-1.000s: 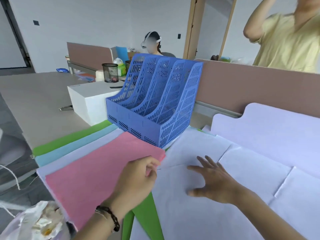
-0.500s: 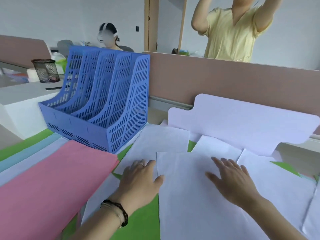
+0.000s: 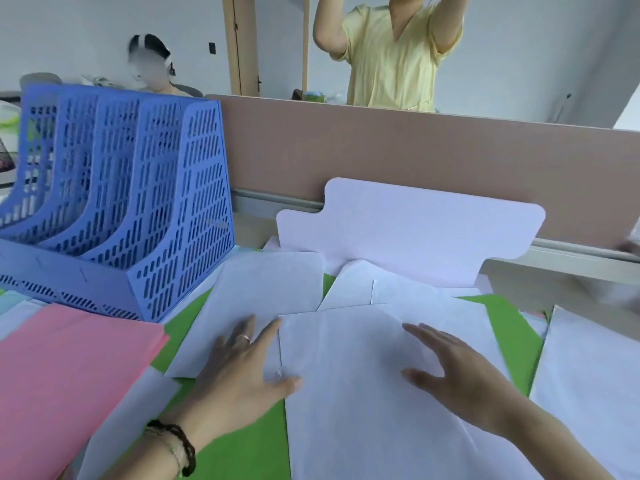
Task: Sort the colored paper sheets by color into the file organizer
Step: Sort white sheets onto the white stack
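Since a second ago your left hand left the pink sheet and lies flat beside your flat right hand on the near white sheets; gather those first, square them, then slot them into the blue file organizer far left.

- The blue file organizer runs off the frame's left edge; its leftmost slot is only partly seen.
- The green sheet right of the organizer lies mostly hidden under white sheets.
- The pink sheet below the organizer is cut by the left edge.
- Behind the organizer, a seated person's face is blurred.
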Action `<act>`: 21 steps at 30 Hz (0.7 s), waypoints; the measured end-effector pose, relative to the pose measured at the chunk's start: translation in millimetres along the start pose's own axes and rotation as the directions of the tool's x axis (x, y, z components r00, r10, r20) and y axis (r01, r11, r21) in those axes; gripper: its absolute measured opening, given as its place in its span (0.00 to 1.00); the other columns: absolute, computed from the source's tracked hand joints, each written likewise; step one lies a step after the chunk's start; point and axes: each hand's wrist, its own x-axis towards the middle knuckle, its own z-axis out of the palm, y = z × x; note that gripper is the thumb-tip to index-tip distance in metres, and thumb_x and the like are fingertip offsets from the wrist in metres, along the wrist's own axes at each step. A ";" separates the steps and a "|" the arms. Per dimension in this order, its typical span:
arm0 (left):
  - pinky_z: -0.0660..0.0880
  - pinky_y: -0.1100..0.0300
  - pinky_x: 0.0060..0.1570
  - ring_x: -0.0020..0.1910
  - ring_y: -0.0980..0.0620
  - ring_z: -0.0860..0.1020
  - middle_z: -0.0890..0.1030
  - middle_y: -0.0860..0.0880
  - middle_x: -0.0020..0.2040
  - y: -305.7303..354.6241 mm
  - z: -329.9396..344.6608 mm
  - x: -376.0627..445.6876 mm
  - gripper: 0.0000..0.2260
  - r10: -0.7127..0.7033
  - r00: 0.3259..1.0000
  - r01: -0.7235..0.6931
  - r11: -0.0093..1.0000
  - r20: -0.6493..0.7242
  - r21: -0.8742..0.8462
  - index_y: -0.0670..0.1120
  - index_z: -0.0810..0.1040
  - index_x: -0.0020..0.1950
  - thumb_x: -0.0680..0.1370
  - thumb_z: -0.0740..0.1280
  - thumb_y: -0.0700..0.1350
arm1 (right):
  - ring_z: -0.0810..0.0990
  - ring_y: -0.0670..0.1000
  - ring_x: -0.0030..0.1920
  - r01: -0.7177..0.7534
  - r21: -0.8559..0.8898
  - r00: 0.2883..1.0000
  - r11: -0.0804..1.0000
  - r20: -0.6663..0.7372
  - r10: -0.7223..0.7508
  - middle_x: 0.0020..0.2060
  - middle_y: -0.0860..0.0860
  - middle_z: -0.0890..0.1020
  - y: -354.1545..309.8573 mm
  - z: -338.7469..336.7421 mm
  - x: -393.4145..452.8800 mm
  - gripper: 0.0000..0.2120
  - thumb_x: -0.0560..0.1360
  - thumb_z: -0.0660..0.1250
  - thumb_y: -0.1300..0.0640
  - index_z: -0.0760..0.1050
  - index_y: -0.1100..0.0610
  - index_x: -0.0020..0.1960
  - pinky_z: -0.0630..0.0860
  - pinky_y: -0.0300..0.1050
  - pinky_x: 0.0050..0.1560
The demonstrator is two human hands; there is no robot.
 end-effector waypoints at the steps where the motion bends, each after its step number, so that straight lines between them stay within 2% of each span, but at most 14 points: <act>1: 0.43 0.48 0.80 0.83 0.47 0.39 0.41 0.45 0.84 -4.3 -1.2 3.2 0.45 -0.044 0.999 0.044 0.998 -0.006 0.044 0.58 0.43 0.83 0.75 0.61 0.72 | 0.53 0.42 0.79 -0.022 -0.060 1.000 0.998 0.014 0.023 0.80 0.41 0.57 0.3 -0.4 -2.5 0.37 0.77 0.63 0.33 0.52 0.39 0.80 0.54 0.41 0.76; 3: 0.43 0.47 0.81 0.83 0.46 0.40 0.43 0.42 0.84 -10.3 0.4 10.7 0.47 -0.062 0.998 0.064 0.994 -0.030 0.092 0.55 0.44 0.84 0.74 0.59 0.75 | 0.49 0.45 0.80 -0.026 -0.132 0.998 0.991 0.061 0.035 0.81 0.43 0.53 -4.3 0.8 -4.8 0.41 0.74 0.59 0.27 0.49 0.40 0.81 0.52 0.42 0.77; 5: 0.44 0.48 0.81 0.83 0.49 0.43 0.47 0.45 0.84 -10.2 5.0 14.8 0.46 -0.001 0.999 0.004 0.997 -0.042 0.072 0.54 0.47 0.84 0.73 0.58 0.75 | 0.45 0.48 0.81 -0.010 -0.148 0.996 0.989 0.091 0.024 0.82 0.46 0.48 -10.1 4.6 -4.2 0.52 0.62 0.47 0.17 0.48 0.39 0.81 0.48 0.44 0.78; 6: 0.46 0.49 0.81 0.83 0.51 0.45 0.50 0.47 0.84 -10.1 6.5 14.6 0.45 0.035 0.998 -0.032 0.998 -0.043 0.061 0.55 0.48 0.84 0.73 0.58 0.74 | 0.44 0.49 0.81 -0.015 -0.162 0.995 0.987 0.090 0.030 0.82 0.47 0.47 -9.6 8.1 -2.1 0.57 0.56 0.40 0.15 0.48 0.39 0.81 0.47 0.45 0.79; 8: 0.51 0.51 0.80 0.82 0.53 0.50 0.54 0.51 0.84 -12.2 6.1 11.4 0.45 0.071 0.995 -0.067 0.996 -0.074 0.059 0.55 0.52 0.83 0.72 0.58 0.75 | 0.45 0.51 0.81 -0.051 -0.186 0.997 0.981 0.042 0.060 0.82 0.48 0.48 -0.5 13.6 3.5 0.63 0.51 0.31 0.14 0.48 0.40 0.81 0.49 0.48 0.79; 11: 0.56 0.53 0.78 0.82 0.51 0.52 0.54 0.49 0.83 -20.8 -2.2 6.9 0.46 -0.016 0.994 0.022 0.999 -0.110 0.049 0.57 0.54 0.83 0.70 0.63 0.76 | 0.51 0.52 0.80 -0.123 -0.214 0.992 0.969 -0.018 0.122 0.80 0.49 0.53 14.8 12.4 7.9 0.67 0.50 0.26 0.14 0.52 0.45 0.80 0.56 0.49 0.76; 13: 0.60 0.49 0.75 0.81 0.50 0.57 0.57 0.50 0.83 -25.6 -7.6 7.0 0.49 -0.064 0.988 0.080 0.991 -0.142 0.112 0.58 0.56 0.82 0.66 0.59 0.80 | 0.53 0.51 0.79 -0.141 -0.212 0.990 0.967 -0.031 0.137 0.80 0.48 0.55 21.0 9.7 8.7 0.65 0.52 0.29 0.14 0.54 0.47 0.80 0.58 0.48 0.76; 15: 0.65 0.49 0.70 0.76 0.50 0.65 0.64 0.53 0.79 -28.0 -9.6 9.6 0.48 -0.078 0.978 0.106 0.985 -0.195 0.136 0.59 0.61 0.80 0.64 0.57 0.81 | 0.52 0.51 0.80 -0.148 -0.179 0.989 0.973 -0.015 0.148 0.81 0.48 0.53 22.2 5.2 6.5 0.56 0.62 0.42 0.16 0.53 0.48 0.81 0.56 0.48 0.77; 17: 0.69 0.50 0.65 0.71 0.50 0.71 0.69 0.54 0.75 -28.9 -9.6 12.7 0.42 -0.087 0.969 0.123 0.982 -0.233 0.142 0.59 0.65 0.78 0.68 0.63 0.77 | 0.49 0.50 0.81 -0.162 -0.165 0.986 0.973 -0.001 0.164 0.82 0.48 0.51 24.4 1.9 5.0 0.46 0.72 0.55 0.24 0.51 0.49 0.81 0.53 0.48 0.78; 21: 0.75 0.53 0.55 0.61 0.49 0.79 0.78 0.53 0.65 -32.1 -10.9 21.7 0.27 -0.099 0.923 0.154 0.981 -0.373 0.120 0.54 0.76 0.71 0.76 0.68 0.66 | 0.49 0.50 0.81 -0.178 -0.156 0.984 0.972 0.000 0.180 0.82 0.47 0.51 35.3 1.2 7.1 0.42 0.75 0.59 0.29 0.52 0.48 0.81 0.52 0.47 0.78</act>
